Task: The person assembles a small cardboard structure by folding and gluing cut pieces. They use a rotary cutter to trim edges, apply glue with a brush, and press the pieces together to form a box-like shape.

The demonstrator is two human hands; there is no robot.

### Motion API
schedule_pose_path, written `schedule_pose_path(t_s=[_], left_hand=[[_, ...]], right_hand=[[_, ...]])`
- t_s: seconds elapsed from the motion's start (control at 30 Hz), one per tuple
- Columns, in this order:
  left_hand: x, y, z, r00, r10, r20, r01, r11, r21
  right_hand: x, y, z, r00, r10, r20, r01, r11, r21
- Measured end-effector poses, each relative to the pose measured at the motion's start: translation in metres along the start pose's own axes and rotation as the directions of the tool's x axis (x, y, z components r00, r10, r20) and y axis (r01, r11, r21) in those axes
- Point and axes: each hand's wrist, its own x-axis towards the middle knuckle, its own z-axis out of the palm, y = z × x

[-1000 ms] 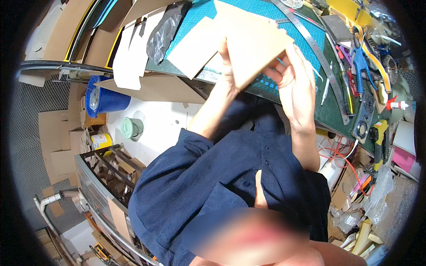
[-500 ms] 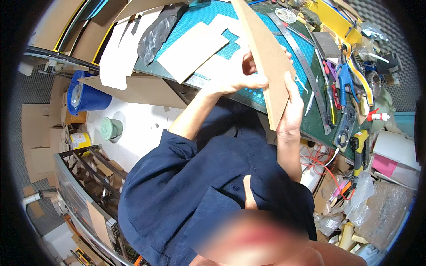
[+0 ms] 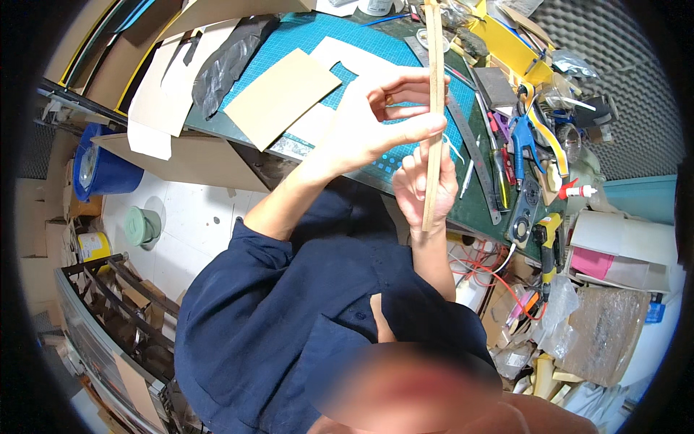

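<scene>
The cardboard sheet (image 3: 433,108) is held edge-on to the camera, so it shows only as a thin tan strip standing upright between the two hands. It looks light and fairly stiff, though thin enough to bend or crease if squeezed mid-span; flat fingers along the faces near the edges suit it best. The left hand (image 3: 376,119) is raised with the forearm angled up from the dark blue sleeve (image 3: 275,289), thumb and fingers closed in a pinch on the sheet's upper part. The right hand (image 3: 426,184) sits just below, fingers pointing up and pressed flat against the sheet's lower part. Beyond both hands lies a teal cutting mat (image 3: 325,32) with a loose cardboard piece (image 3: 282,94); a steel ruler (image 3: 473,155) lies just right of the hands
</scene>
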Motion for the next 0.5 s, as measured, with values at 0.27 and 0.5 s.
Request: schedule_pose_path(t_s=[0.27,0.5], left_hand=[[-0.0017,0.0034,0.0028,1.0,0.018,-0.014,-0.019,0.998,-0.066],[-0.0014,0.0033,0.0017,1.0,0.004,-0.019,-0.005,0.999,-0.053]], right_hand=[[-0.0007,0.0025,0.0027,1.0,-0.006,0.023,0.008,0.998,-0.066],[-0.0013,0.0067,-0.0011,1.0,-0.009,0.005,0.01,1.0,-0.009]])
